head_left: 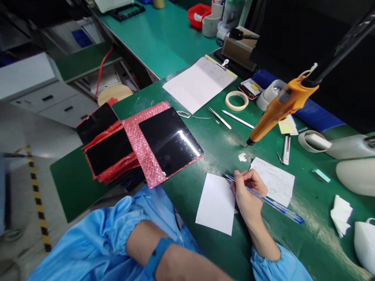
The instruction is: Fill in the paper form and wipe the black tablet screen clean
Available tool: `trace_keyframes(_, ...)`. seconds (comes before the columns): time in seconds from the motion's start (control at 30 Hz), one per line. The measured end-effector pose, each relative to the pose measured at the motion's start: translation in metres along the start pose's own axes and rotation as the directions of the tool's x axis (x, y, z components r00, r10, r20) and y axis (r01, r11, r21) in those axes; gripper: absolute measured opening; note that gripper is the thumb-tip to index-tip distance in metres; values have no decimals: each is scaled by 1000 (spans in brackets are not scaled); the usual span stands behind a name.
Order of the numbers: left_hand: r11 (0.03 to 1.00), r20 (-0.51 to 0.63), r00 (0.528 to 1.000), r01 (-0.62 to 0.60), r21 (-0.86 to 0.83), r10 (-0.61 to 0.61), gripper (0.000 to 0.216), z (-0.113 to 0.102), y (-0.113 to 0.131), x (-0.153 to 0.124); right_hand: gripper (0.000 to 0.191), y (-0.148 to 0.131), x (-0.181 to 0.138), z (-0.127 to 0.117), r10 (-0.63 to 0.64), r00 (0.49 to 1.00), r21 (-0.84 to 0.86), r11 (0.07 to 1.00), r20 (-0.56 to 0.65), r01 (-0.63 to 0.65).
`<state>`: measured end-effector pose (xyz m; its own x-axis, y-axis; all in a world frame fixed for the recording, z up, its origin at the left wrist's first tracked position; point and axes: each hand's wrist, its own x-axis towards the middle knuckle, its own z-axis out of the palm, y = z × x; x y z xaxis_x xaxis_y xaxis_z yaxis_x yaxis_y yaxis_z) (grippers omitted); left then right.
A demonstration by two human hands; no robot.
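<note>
My right hand (249,189) is closed around a clear pen with blue ink (277,206). Its tip points left, near the upper right corner of a blank white sheet (216,205). Under and beyond that hand lies a second paper (277,181) with faint writing. My left forearm, with a blue wristband (158,255), crosses the bottom of the view, and the hand itself is outside the frame. To the left, a black glass panel (170,136) rests on pink bubble wrap (137,148).
More black panels (109,150) in red wrap are stacked at left. An orange electric screwdriver (278,107) hangs over the green table. Beyond are a clipboard (202,82), tape roll (236,100), tweezers (220,118), white stick (238,119) and cutter knife (286,150).
</note>
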<state>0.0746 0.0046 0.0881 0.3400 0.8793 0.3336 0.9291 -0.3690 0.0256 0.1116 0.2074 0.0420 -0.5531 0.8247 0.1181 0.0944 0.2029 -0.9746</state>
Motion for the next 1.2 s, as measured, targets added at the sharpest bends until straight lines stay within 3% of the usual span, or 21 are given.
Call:
trace_keyframes(0.07,992,-156,984,-103,-77,90,35,4,-24,3,49,1,0,0,-1,1000,-1,1000,-5,1)
trace_keyframes(0.13,982,-245,966,39,-187,-85,34,9,-46,-1,47,1,0,1,-4,1000,-1,1000,-8,4)
trace_keyframes(0.2,945,-256,927,210,-252,-274,29,16,-60,-10,45,1,-1,1,-1,1000,5,1000,-4,1)
trace_keyframes(0.33,880,-243,860,380,-284,-449,25,29,-70,-28,43,0,-1,1,-6,1000,24,1000,13,5)
trace_keyframes(1.2,872,-217,851,430,-233,-478,24,39,-69,-24,41,-4,1,-1,-51,997,-65,996,62,55)
